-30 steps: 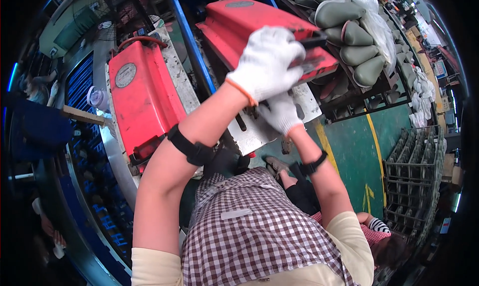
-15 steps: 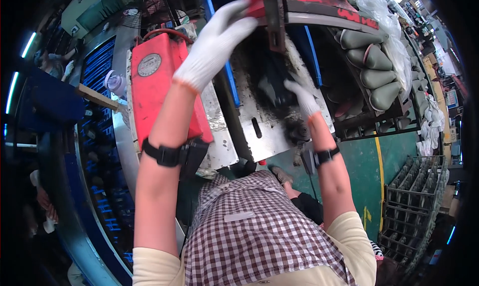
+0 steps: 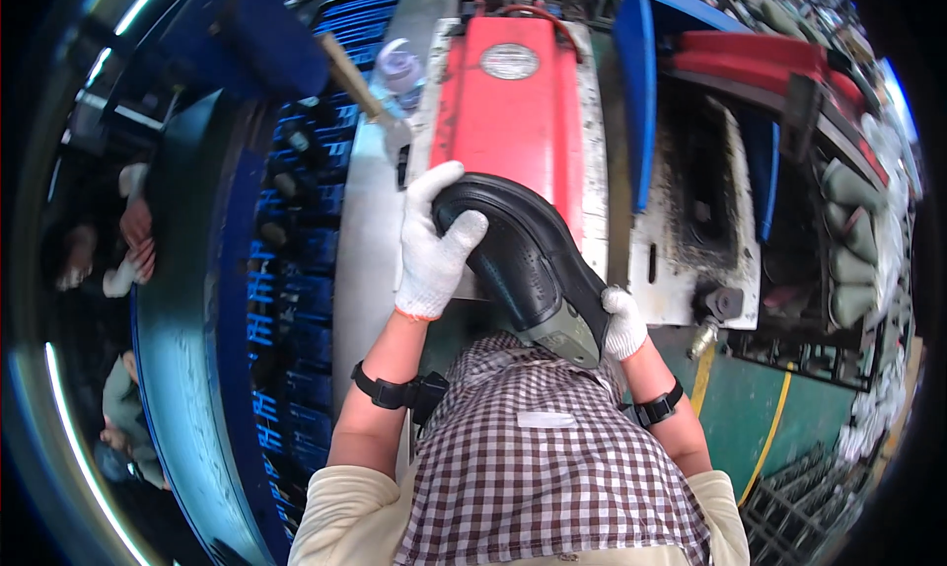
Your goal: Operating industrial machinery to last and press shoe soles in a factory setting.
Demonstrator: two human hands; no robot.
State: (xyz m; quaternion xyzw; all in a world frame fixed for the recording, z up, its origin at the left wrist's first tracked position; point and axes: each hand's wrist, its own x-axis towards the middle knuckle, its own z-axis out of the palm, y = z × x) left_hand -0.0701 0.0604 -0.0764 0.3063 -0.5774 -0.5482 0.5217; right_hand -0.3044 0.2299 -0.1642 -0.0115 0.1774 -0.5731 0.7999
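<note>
Hands half-curled, gripping a black shoe

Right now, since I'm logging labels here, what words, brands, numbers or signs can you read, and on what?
Round plate on the left red cover: too blurred to read.
Grey last in the black shoe: any marks are too small to read.
White strip on the apron: no lettering shows.
Nothing else is legible.

Red cover on apparently metal plate
</note>
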